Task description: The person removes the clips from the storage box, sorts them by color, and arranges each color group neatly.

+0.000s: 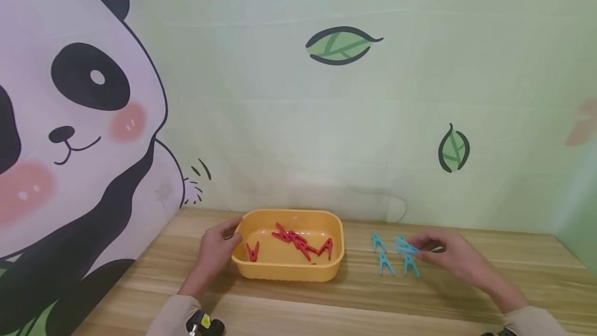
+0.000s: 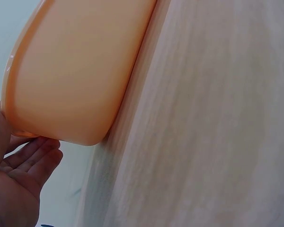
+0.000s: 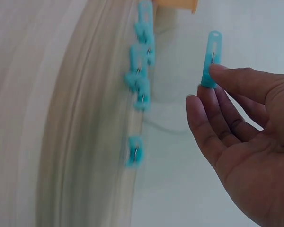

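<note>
My left hand holds the left end of a yellow plastic basin, thumb at the rim and fingers behind it. Several red clothespins lie scattered on the basin's floor. To the right, my right hand is raised over the table among blue clothespins. Between thumb and fingertips it pinches one blue clothespin, held up off the wood in the right wrist view. Several other blue clothespins rest on the table just left of and below that hand.
The wooden table runs back to a pale green wall cloth printed with leaves. A large panda picture covers the cloth on the left side. The basin stands near the table's back edge.
</note>
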Motion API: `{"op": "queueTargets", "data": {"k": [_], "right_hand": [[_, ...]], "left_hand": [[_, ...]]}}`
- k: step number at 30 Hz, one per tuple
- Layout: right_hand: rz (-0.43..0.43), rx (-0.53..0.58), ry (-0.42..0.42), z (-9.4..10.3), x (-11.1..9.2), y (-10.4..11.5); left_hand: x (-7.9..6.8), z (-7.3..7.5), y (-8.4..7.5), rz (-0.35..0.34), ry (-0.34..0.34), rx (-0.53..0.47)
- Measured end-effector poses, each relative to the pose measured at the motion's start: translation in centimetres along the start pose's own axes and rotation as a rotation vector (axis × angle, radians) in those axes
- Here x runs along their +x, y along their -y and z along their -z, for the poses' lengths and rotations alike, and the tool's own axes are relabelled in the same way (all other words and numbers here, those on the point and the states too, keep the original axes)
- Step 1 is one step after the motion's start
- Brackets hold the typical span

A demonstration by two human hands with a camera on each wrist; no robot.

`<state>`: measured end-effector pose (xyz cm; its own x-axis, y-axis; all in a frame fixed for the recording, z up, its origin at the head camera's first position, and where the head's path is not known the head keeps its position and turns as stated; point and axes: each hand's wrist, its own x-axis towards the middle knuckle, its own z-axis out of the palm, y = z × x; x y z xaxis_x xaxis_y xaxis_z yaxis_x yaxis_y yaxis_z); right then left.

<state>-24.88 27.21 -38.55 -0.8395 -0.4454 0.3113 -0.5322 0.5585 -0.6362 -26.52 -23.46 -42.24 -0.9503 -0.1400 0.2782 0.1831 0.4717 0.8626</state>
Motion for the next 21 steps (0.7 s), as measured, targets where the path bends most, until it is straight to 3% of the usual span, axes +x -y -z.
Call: {"op": "queueTargets", "data": {"k": [11,21], "right_hand": [[-0.070,-0.056,0.099,2.6,-1.6,-2.9],[-0.189,0.016,0.214,3.7,-2.5,-4.8]], "left_hand": [[0.1,-0.1,0.1,-0.015,-0.004,0.001],[0.1,0.1,0.1,0.005,0.017,0.010]]}}
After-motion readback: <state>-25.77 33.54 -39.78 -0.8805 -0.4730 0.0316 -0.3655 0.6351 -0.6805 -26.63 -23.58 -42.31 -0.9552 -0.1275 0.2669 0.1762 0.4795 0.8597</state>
